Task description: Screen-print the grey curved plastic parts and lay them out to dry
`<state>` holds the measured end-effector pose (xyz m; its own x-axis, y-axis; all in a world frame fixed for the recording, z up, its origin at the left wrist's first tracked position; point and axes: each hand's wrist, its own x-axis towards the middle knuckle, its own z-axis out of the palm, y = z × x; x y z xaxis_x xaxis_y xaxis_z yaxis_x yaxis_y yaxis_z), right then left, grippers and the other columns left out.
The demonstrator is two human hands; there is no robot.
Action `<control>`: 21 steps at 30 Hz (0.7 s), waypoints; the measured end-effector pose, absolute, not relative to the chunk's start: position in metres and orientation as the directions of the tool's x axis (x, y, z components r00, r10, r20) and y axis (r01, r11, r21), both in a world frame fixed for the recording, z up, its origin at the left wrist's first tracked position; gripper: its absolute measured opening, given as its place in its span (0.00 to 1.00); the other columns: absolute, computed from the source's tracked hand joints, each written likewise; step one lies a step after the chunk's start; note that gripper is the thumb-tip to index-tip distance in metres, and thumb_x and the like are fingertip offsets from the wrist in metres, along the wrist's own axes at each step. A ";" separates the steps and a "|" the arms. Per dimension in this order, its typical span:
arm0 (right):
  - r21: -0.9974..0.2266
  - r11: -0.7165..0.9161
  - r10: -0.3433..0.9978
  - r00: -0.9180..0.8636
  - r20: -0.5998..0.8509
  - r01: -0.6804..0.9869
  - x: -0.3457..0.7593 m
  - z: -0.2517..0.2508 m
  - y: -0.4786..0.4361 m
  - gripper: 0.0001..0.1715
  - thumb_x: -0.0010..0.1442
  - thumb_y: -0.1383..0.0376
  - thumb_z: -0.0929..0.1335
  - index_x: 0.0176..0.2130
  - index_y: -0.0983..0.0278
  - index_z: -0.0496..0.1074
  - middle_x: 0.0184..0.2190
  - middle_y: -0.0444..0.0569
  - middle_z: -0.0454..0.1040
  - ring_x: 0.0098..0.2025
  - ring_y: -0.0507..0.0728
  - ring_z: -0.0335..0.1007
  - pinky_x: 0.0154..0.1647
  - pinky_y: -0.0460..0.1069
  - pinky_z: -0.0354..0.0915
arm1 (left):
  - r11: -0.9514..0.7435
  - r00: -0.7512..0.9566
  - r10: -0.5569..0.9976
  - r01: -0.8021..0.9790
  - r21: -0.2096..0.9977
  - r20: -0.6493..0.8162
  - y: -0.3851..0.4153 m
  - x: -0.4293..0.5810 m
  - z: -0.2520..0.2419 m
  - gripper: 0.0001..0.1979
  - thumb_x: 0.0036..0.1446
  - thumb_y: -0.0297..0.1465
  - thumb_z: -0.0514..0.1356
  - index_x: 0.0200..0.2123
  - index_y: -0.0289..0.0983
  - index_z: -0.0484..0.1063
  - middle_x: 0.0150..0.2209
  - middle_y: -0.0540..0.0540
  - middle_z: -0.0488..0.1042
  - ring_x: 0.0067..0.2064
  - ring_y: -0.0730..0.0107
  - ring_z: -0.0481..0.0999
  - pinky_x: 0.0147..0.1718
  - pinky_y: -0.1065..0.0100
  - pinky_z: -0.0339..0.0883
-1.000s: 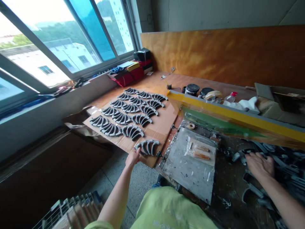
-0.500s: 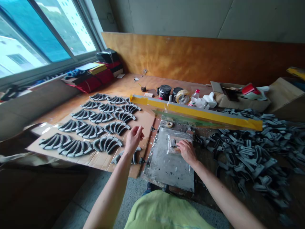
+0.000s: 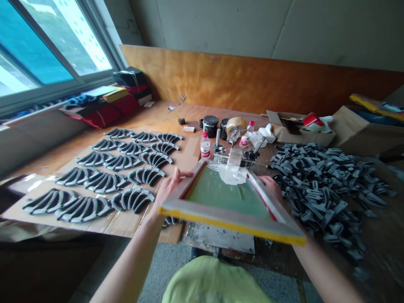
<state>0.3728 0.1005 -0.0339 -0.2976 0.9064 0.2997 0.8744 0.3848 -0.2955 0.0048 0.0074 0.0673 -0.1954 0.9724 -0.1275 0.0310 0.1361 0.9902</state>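
A screen-printing frame (image 3: 233, 221) with green mesh and a yellow front rail tilts down over a grey metal plate (image 3: 221, 239) at the bench's front edge. My left hand (image 3: 170, 187) grips the frame's left rail, fingers lying along it. My right hand (image 3: 272, 188) rests against the right rail, with its fingers hidden behind the frame. Curved grey plastic parts (image 3: 129, 179) lie in neat rows on a cardboard sheet (image 3: 126, 222) to the left. One more such part sits partly hidden under my left wrist.
A big loose pile of grey parts (image 3: 318, 189) fills the bench on the right. Behind the frame stand a small bottle (image 3: 205, 146), black ink cans (image 3: 210, 125), a tape roll (image 3: 236, 123) and an open cardboard box (image 3: 299, 134). Stacked red and black items (image 3: 110, 105) sit below the window.
The frame was raised with its plate uncovered; it has now swung down over the plate. My left hand went from the cardboard to the left rail, my right from the plate to the right rail.
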 end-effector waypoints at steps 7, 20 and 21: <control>-0.226 0.509 0.827 -0.400 0.395 0.830 0.301 0.004 0.140 0.33 0.56 0.66 0.71 0.60 0.64 0.63 0.58 0.60 0.64 0.58 0.66 0.61 0.56 0.59 0.62 | 0.418 -0.150 0.902 0.061 0.907 -0.405 -0.035 0.005 -0.038 0.43 0.49 0.52 0.62 0.64 0.38 0.60 0.35 0.45 0.80 0.36 0.59 0.79 0.32 0.66 0.71; -0.112 0.651 0.759 -0.646 0.085 0.750 0.284 -0.020 0.104 0.12 0.56 0.78 0.64 0.32 0.63 0.72 0.33 0.50 0.75 0.40 0.58 0.68 0.38 0.49 0.60 | 0.452 -0.184 0.885 0.116 0.884 -0.428 -0.036 0.007 -0.087 0.37 0.53 0.54 0.57 0.60 0.37 0.66 0.38 0.45 0.81 0.39 0.59 0.79 0.37 0.66 0.71; -0.124 0.687 0.726 -0.683 0.082 0.716 0.288 -0.020 0.096 0.14 0.55 0.79 0.63 0.32 0.63 0.72 0.33 0.50 0.75 0.40 0.57 0.68 0.38 0.49 0.60 | 0.455 -0.185 0.884 0.121 0.882 -0.430 -0.036 0.007 -0.087 0.37 0.53 0.54 0.57 0.59 0.37 0.66 0.38 0.45 0.81 0.39 0.59 0.79 0.37 0.66 0.71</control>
<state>0.2881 0.0960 -0.0196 -0.6830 0.7257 0.0822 0.7155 0.6875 -0.1241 0.0071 -0.0357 -0.0874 -0.1852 0.8837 -0.4299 0.1210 0.4546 0.8824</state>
